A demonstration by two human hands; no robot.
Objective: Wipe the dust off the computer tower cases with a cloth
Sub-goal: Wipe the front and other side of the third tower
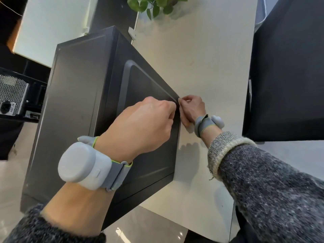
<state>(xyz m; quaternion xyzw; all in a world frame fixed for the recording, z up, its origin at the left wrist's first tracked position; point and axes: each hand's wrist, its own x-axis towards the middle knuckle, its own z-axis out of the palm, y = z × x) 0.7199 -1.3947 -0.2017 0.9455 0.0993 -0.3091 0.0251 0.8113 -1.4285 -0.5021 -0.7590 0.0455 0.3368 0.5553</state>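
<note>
Pale bench (201, 58), black tower case (78, 102) against it — right hand (192, 106) pinches its corner, left hand (149, 123) curled there, grip hidden. No cloth showing — I'd guess wiping's unstarted.

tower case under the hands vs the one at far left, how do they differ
The near tower case shows plain dark panels; the far-left tower case shows its rear, with a honeycomb grille and a power socket. The left hand and right hand are at the near tower case's corner; nothing touches the far-left tower case. Both are black.
</note>
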